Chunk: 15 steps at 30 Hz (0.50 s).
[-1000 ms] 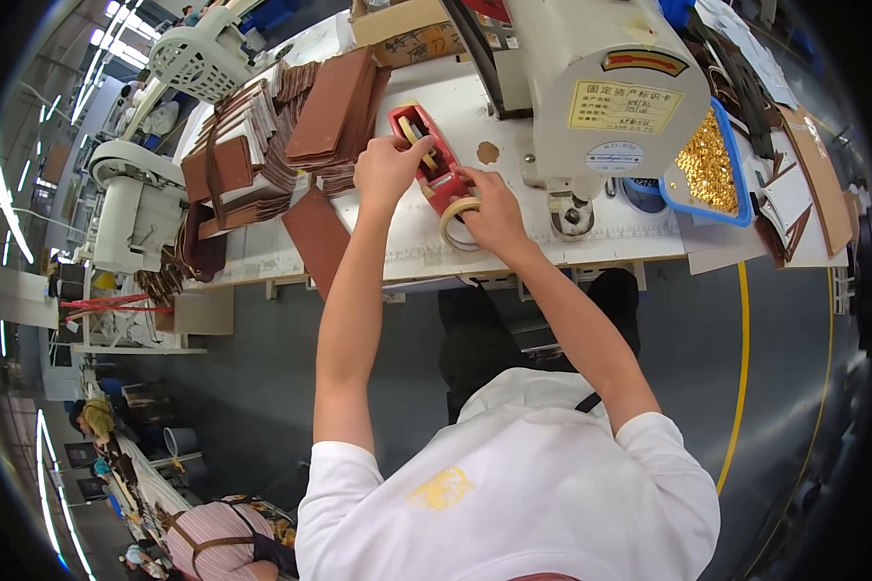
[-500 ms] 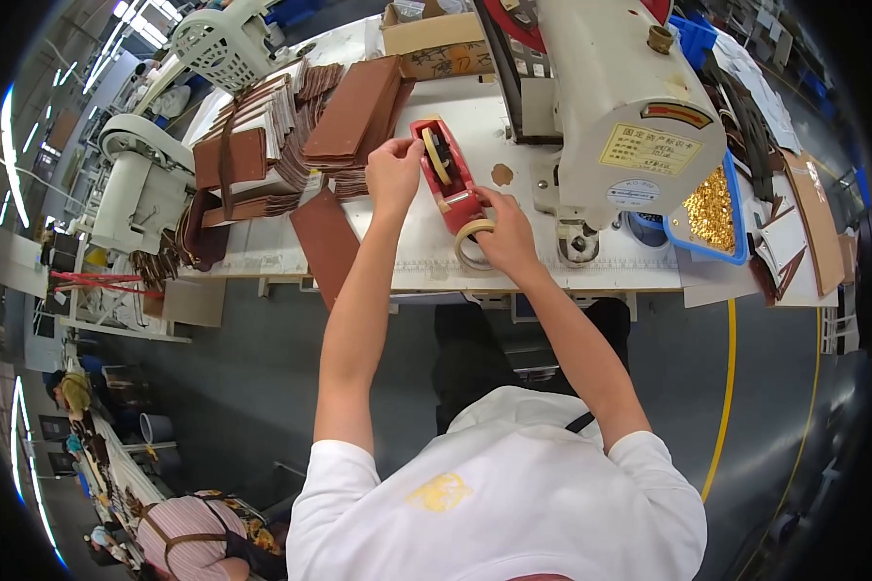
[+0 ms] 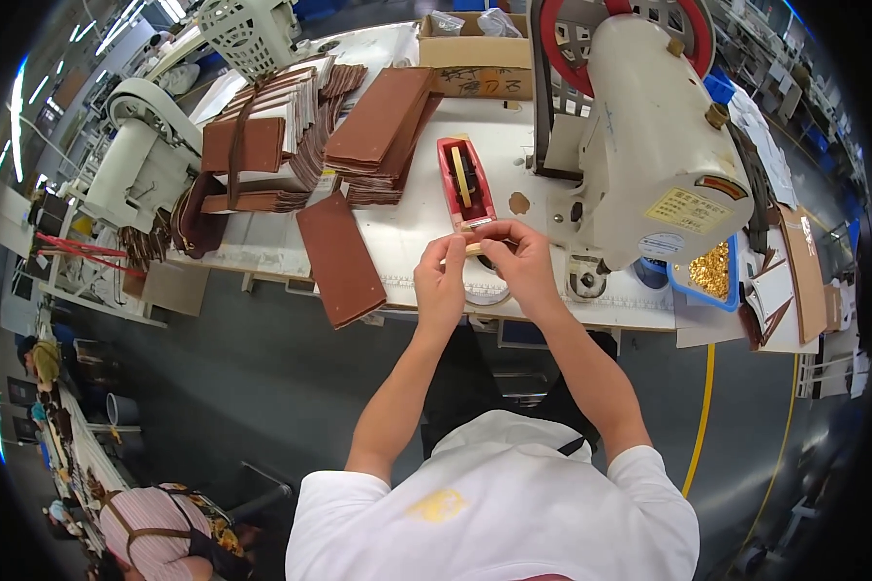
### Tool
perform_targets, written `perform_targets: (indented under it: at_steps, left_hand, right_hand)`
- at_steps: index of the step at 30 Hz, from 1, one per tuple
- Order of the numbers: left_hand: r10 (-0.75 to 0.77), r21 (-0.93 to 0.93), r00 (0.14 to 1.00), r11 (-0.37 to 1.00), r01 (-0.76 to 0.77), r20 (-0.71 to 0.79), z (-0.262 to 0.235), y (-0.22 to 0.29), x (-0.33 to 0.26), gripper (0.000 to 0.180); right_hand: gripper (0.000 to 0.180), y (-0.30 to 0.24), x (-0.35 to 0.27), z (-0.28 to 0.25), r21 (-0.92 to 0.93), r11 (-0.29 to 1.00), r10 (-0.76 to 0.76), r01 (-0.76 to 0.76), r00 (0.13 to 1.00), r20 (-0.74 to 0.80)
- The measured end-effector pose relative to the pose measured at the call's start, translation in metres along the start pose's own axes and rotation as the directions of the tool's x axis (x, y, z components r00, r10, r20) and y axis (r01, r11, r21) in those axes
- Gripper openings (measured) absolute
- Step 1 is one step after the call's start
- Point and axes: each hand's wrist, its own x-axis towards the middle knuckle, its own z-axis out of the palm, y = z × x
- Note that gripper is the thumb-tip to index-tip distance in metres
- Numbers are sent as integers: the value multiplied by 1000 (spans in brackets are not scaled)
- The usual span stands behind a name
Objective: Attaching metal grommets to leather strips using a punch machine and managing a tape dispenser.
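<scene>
1. You had two hands up at the front edge of the white worktable (image 3: 262, 254). Your left hand (image 3: 442, 281) and right hand (image 3: 519, 259) met over one small pale strip (image 3: 474, 248), each pinching an end of it with thumb and fingertips while the other fingers curled loosely.
2. One red tape dispenser (image 3: 463, 180) stood just beyond the strip, and one tape roll (image 3: 487, 290) lay flat on the table under your right hand.
3. One loose brown leather panel (image 3: 340, 258) lay to the left of your left hand, hanging over the table edge. Behind it were roughly three stacks of brown panels (image 3: 383, 126); the number of pieces in each could not be counted.
4. One large white sewing machine (image 3: 649, 145) stood to your right, one blue tray of gold-coloured parts (image 3: 715, 273) beyond it, and one cardboard box (image 3: 480, 68) at the back.
5. Your fingers covered most of the strip, so its length and material were hard to make out. The roll was partly hidden by your right hand. The fisheye rim cut off the far benches.
6. Half a second earlier your left hand was on the dispenser and your right was on the roll. Both had since drawn back toward you and come together on the strip.
</scene>
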Motion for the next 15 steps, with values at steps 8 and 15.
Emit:
perform_targets:
  at_steps: [8, 15]
  left_hand:
    - [-199, 257, 969, 954, 157, 144, -41, -9, 84, 27]
    - [-280, 328, 887, 931, 159, 366, -42, 3, 150, 22]
  right_hand:
    - [21, 3, 91, -3, -685, 653, -397, 322, 916, 52]
    - [24, 5, 131, -7, -778, 471, -365, 416, 895, 257]
